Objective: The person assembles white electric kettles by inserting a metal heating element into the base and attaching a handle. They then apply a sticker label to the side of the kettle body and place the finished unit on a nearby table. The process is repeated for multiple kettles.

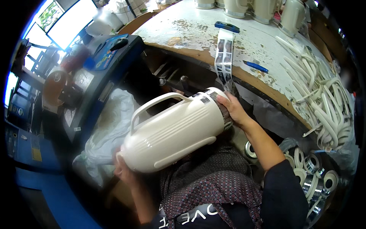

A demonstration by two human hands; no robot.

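A cream-coloured thermos jug (177,131) lies tilted across my lap, its large handle (156,102) facing away from me. My left hand (126,170), slightly blurred, grips the jug's left end, with some fingers hidden beneath it. At the other end, my right hand (233,108) is closed around the jug's base, thumb on top. A dark patterned band runs around that base near my right fingers. Just beyond, a strip of printed stickers (224,53) hangs over the table edge, its lower end close behind my right hand.
On the worn white table (183,28) lie a blue-handled cutter (255,66), a dark blue tool (227,26) and a pile of cream plastic handles (324,95). More cream jugs (234,7) stand at the back. Ring-shaped parts (312,162) sit low right; a blue machine (57,198) stands left.
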